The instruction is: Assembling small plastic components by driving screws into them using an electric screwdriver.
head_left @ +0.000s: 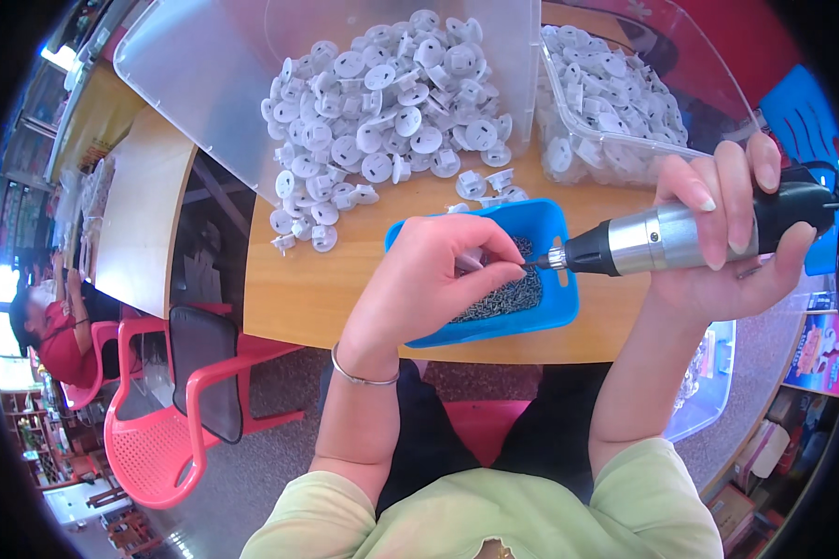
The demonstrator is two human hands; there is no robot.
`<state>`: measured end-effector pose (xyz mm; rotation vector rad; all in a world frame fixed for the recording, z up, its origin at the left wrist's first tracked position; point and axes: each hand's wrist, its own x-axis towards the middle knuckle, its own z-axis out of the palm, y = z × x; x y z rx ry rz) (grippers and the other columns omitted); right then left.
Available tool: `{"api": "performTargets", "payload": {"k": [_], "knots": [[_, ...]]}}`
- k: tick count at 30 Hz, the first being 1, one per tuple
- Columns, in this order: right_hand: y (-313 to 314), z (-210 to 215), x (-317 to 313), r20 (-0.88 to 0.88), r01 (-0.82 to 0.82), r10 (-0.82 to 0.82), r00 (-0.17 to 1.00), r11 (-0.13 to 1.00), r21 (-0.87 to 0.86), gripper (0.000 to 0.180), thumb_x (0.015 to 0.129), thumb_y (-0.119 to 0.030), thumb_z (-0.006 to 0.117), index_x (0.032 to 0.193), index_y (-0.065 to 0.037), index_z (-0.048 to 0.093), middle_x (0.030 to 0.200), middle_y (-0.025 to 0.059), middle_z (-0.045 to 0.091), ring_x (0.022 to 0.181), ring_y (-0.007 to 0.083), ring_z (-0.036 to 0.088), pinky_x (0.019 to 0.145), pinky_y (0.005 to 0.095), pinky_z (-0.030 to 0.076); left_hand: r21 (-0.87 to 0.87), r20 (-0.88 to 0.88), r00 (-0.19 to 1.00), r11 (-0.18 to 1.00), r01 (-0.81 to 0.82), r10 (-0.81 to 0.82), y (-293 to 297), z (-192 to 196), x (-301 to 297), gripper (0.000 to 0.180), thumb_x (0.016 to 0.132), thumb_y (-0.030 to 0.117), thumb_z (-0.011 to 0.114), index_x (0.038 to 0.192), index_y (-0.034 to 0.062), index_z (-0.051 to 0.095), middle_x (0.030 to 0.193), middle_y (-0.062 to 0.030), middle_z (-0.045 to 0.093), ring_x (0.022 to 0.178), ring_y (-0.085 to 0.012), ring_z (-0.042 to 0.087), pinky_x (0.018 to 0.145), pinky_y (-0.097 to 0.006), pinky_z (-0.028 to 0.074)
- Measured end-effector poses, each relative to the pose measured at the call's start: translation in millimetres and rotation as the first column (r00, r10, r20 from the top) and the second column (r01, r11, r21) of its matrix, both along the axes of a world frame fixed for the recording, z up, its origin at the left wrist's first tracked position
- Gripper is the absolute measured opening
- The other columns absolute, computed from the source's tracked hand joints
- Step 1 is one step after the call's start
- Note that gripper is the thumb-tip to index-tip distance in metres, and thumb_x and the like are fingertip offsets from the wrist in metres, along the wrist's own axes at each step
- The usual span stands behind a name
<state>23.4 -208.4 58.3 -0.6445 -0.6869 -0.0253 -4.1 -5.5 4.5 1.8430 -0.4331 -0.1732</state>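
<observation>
My right hand [718, 224] is wrapped around an electric screwdriver [629, 244] with a silver and black body, held level with its bit pointing left. The bit's tip meets the pinched thumb and forefinger of my left hand [438, 275]. A pale piece, seemingly one of the white plastic parts, shows partly inside my left hand; whatever sits right at the fingertips is too small to make out. Both hands are above a blue plastic bin [557, 312] holding many small dark screws [505, 300]. Just behind the bin lie a few loose white plastic parts [473, 185].
A large heap of white round plastic parts [378, 112] spills from a tipped clear bin [205, 84] onto the wooden table [294, 289]. Another clear tub [615, 142] of them stands at the back right. Red chairs [154, 447] and a seated person [65, 331] are at left.
</observation>
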Motion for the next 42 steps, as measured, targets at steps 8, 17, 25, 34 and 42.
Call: {"api": "performTargets", "payload": {"k": [8,17,25,34,42], "knots": [[-9,19,-22,-0.074,0.211,-0.198,0.977,0.932,0.294,0.035,0.062,-0.01,0.067,0.081,-0.009,0.037,0.057,-0.0031,0.042,0.048,0.0051,0.046,0.076,0.0228,0.038,-0.558,-0.394,0.916,0.812,-0.172,-0.077,-1,7,0,0.015,0.079,0.016,0.059,0.075,0.0035,0.052,0.065,-0.0022,0.056,0.052,-0.0028,0.044,0.046,-0.013,0.034],[17,18,-23,0.316,-0.027,-0.138,0.939,0.884,0.466,0.044,0.083,-0.043,0.047,0.101,-0.003,0.045,0.068,0.0008,0.045,0.048,0.0084,0.041,0.078,0.0295,0.04,-0.763,-0.528,0.806,0.567,-0.31,-0.269,-20,10,-13,0.018,0.085,0.02,0.05,0.075,0.006,0.05,0.067,-0.0036,0.055,0.051,-0.0025,0.042,0.04,-0.014,0.029],[13,17,-25,0.297,0.016,-0.159,0.941,0.902,0.431,0.041,0.078,-0.039,0.049,0.1,-0.005,0.042,0.066,0.0005,0.044,0.047,0.0079,0.042,0.082,0.0302,0.038,-0.785,-0.551,0.785,0.494,-0.373,-0.283,-28,9,-14,0.018,0.088,0.017,0.043,0.082,0.0013,0.05,0.067,-0.0048,0.052,0.049,-0.0036,0.037,0.035,-0.011,0.025],[0,20,-35,0.043,0.256,-0.285,0.958,0.911,0.322,0.042,0.065,-0.024,0.069,0.085,-0.012,0.035,0.059,-0.0057,0.043,0.045,0.0048,0.043,0.076,0.0223,0.038,-0.77,-0.576,0.764,0.506,-0.388,-0.291,-28,9,-14,0.021,0.085,0.023,0.05,0.072,0.0067,0.05,0.067,-0.0034,0.056,0.05,-0.0028,0.043,0.039,-0.013,0.028],[2,21,-35,0.084,0.271,-0.305,0.949,0.92,0.283,0.039,0.057,-0.017,0.07,0.079,-0.012,0.037,0.056,-0.0039,0.044,0.042,0.0055,0.047,0.075,0.0227,0.04,-0.75,-0.594,0.764,0.519,-0.411,-0.252,-32,8,-16,0.022,0.085,0.023,0.05,0.07,0.0075,0.049,0.065,-0.0031,0.055,0.049,-0.0028,0.042,0.039,-0.014,0.027]]}}
